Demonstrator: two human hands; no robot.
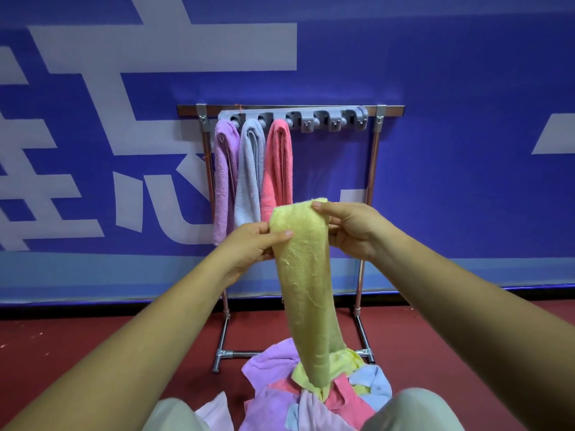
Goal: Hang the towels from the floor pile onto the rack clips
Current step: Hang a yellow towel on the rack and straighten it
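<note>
A folded yellow towel [306, 284] hangs long and narrow in front of me. My left hand [252, 247] pinches its upper left edge and my right hand [354, 228] grips its top right corner. Behind stands a metal rack [371, 169] with a grey clip strip [329, 118]. Purple [224, 178], grey-blue [249, 175] and pink [277, 169] towels hang from its left clips; the three right clips are bare. The floor pile [308, 399] of purple, pink, blue and yellow towels lies below, its far part hidden by the yellow towel's lower end.
A blue banner wall [466, 150] with white lettering stands right behind the rack. The floor [93, 337] is red. My knees [410, 412] in pale trousers frame the pile at the bottom edge.
</note>
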